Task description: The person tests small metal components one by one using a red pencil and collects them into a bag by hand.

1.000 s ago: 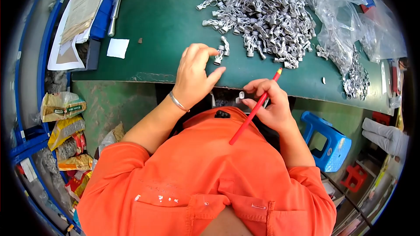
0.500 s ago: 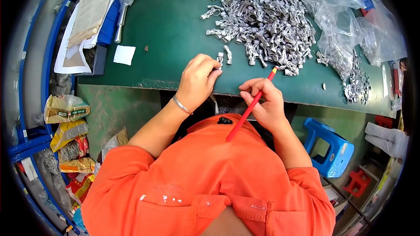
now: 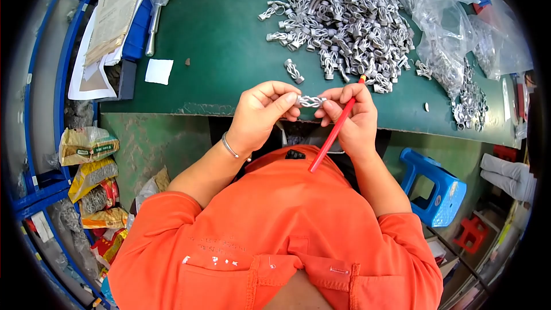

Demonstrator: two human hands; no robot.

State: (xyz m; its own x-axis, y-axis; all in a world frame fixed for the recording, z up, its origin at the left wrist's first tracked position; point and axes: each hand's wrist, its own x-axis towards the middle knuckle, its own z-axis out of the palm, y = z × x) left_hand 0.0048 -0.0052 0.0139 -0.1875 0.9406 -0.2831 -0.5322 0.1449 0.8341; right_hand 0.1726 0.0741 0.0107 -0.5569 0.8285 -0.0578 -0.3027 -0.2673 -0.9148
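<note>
Between the fingertips of both hands lies a silver, twisted open-cage metal part, held level just above the table's front edge. My left hand pinches its left end. My right hand has thumb and fingertip at its right end, while a red pencil is held slanting through the same hand, its tip up by the pile. A similar loose metal part rests on the green table just beyond my left fingers. Further back is a large pile of these metal parts.
Clear plastic bags of metal pieces and a heap of small rings lie at the right. Papers, a blue bin and a white paper square are at left. A blue stool stands below right.
My left hand has lifted one metal part off the table and brought it toward me, turned level. My right hand has moved up to its other end with the pencil.
</note>
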